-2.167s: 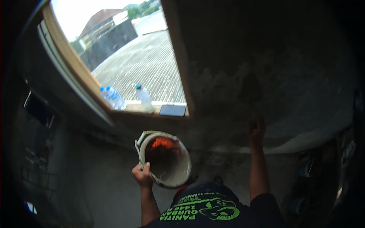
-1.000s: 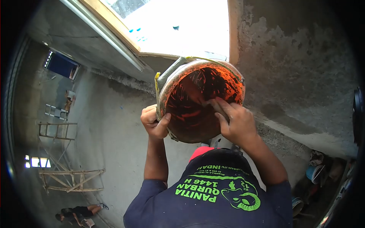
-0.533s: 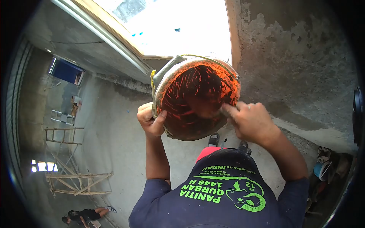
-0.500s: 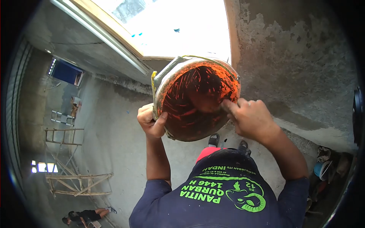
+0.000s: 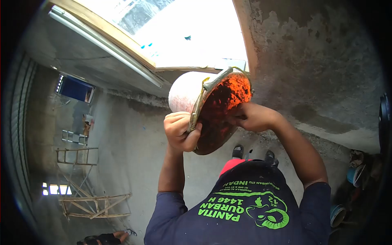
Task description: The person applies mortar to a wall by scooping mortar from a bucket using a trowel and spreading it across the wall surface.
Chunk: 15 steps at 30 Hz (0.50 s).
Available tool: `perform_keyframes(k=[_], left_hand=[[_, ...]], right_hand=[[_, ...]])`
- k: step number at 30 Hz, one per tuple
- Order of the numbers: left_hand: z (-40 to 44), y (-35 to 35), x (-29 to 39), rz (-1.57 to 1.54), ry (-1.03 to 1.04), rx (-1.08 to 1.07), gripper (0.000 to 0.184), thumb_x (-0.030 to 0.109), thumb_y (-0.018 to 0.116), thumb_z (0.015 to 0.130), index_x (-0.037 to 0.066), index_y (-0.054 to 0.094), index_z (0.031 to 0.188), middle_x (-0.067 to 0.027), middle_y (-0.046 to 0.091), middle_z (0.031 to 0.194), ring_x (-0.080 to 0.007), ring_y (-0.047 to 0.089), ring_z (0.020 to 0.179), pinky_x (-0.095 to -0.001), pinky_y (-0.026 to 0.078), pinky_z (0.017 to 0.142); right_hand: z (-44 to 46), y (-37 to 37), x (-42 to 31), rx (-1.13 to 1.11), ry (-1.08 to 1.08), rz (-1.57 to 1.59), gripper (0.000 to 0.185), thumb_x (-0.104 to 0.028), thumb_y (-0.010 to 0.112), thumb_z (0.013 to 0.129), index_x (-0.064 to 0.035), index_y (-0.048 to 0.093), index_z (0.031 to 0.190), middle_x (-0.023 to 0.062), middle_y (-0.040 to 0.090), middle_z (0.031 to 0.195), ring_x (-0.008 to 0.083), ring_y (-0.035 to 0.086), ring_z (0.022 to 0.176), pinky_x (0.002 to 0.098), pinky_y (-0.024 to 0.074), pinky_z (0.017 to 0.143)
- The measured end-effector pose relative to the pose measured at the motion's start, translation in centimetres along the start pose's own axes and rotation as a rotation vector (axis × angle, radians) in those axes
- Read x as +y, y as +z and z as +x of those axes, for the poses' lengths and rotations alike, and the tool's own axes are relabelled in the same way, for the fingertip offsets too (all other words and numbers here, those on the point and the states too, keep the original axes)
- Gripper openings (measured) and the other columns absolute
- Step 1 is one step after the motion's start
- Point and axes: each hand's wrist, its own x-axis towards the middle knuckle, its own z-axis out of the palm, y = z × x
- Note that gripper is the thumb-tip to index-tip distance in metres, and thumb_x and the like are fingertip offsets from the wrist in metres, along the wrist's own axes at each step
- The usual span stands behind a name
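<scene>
A bucket [image 5: 183, 90], pale on the outside, is tilted on its side in front of my chest, with its mouth turned toward the right. Its dark inner wall [image 5: 239, 92] is crusted, and orange light glows through it. A grey handle grip [image 5: 218, 78] lies along the upper rim. My left hand [image 5: 182, 130] is closed on the rim at the near left, thumb over the edge. At the mouth's right side, my right hand [image 5: 255, 117] reaches in with curled fingers. Its fingertips are in shadow, and anything they hold is hidden.
A bright window opening [image 5: 196, 36] with a wooden frame lies ahead. Rough plaster wall [image 5: 302, 73] rises on the right, with buckets [image 5: 338, 214] along its foot. Wooden trestles [image 5: 96, 206] stand on the concrete floor [image 5: 130, 163] at left. Another person [image 5: 108, 238] is partly visible at lower left.
The bucket has turned so that its pale outer side shows at left and its mouth faces further right. My right hand has moved slightly left, deeper into the mouth. My left hand keeps the rim.
</scene>
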Motion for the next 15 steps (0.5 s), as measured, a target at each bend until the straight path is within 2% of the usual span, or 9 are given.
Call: perform_keyframes(k=[2,4,7,8,10,11,13,14,15], left_hand=[[-0.3,-0.3,-0.7,-0.021,-0.042,-0.068,0.024,0.001,0.068,0.062,0.002,0.044,0.059,-0.0078,0.039,0.053,-0.0268,0.041,0.041,-0.0368,0.034,0.045],[-1.2,0.0,-1.8,-0.025,-0.065,-0.138,0.024,0.003,0.068,0.064,0.003,0.044,0.059,-0.0091,0.038,0.053,-0.0288,0.042,0.042,-0.0378,0.033,0.045],[-2.1,0.7,-2.6,-0.049,-0.11,-0.183,0.025,0.003,0.068,0.067,0.003,0.045,0.059,-0.0106,0.038,0.053,-0.0301,0.044,0.044,-0.0386,0.035,0.046],[-2.7,0.8,-3.1,-0.034,-0.131,-0.18,0.024,0.004,0.069,0.069,0.003,0.046,0.06,-0.0113,0.039,0.053,-0.0302,0.045,0.045,-0.0383,0.035,0.047],[-3.3,0.3,-3.5,-0.027,-0.145,-0.14,0.024,0.004,0.07,0.07,0.002,0.047,0.061,-0.0109,0.04,0.054,-0.0292,0.045,0.045,-0.038,0.035,0.047],[-3.6,0.2,-3.8,-0.037,-0.171,-0.114,0.024,0.004,0.07,0.071,0.002,0.047,0.061,-0.0105,0.04,0.054,-0.0283,0.046,0.045,-0.0376,0.035,0.047],[-5.1,-1.2,-4.4,-0.027,-0.259,-0.057,0.025,0.005,0.069,0.076,0.002,0.048,0.063,-0.0064,0.042,0.055,-0.0196,0.042,0.045,-0.0352,0.033,0.047],[-5.5,-1.7,-4.4,-0.039,-0.309,0.024,0.03,0.005,0.07,0.078,0.003,0.044,0.062,-0.0057,0.038,0.055,-0.0179,0.04,0.045,-0.0351,0.03,0.047],[-5.8,-2.0,-4.1,-0.054,-0.361,0.106,0.035,0.004,0.07,0.08,0.004,0.04,0.061,-0.005,0.035,0.055,-0.0162,0.037,0.046,-0.035,0.028,0.047]], right_hand=[[1.6,1.4,2.3,-0.057,0.015,0.067,0.034,-0.03,0.061,0.101,-0.0084,0.073,0.126,0.02,0.075,0.112,0.0288,0.072,0.103,0.0405,0.0536,0.094],[3.1,4.0,5.1,-0.058,0.008,0.314,0.038,-0.041,0.068,0.098,-0.0086,0.075,0.117,0.0062,0.066,0.073,0.0145,0.062,0.06,0.0333,0.0501,0.054],[3.3,4.9,3.0,-0.094,0.048,0.553,0.042,-0.045,0.07,0.098,-0.0067,0.077,0.113,0.0,0.06,0.07,0.0083,0.054,0.055,0.0271,0.042,0.046],[3.5,5.4,3.1,-0.091,0.036,0.536,0.042,-0.045,0.07,0.098,-0.0067,0.077,0.113,0.0,0.06,0.07,0.0083,0.054,0.055,0.0271,0.042,0.046],[4.4,6.9,4.2,-0.204,0.11,0.845,0.049,-0.044,0.07,0.098,-0.0031,0.071,0.124,0.0026,0.063,0.078,0.0104,0.056,0.056,0.0259,0.0421,0.046],[4.6,7.5,4.7,-0.202,0.104,0.838,0.049,-0.044,0.07,0.098,-0.0031,0.071,0.124,0.0026,0.063,0.078,0.0104,0.056,0.056,0.0259,0.0421,0.046],[4.2,8.7,5.9,-0.287,-0.046,1.43,0.058,-0.041,0.068,0.099,-0.0008,0.06,0.139,0.0068,0.064,0.087,0.0115,0.056,0.055,0.0244,0.0419,0.046],[4.1,9.3,7.1,-0.315,-0.067,1.538,0.064,-0.038,0.065,0.1,0.0002,0.049,0.148,0.0102,0.063,0.091,0.0134,0.056,0.054,0.0237,0.042,0.045],[3.2,9.5,7.6,-0.314,-0.056,1.529,0.064,-0.038,0.065,0.1,0.0002,0.049,0.148,0.0102,0.063,0.091,0.0134,0.056,0.054,0.0237,0.042,0.045]])
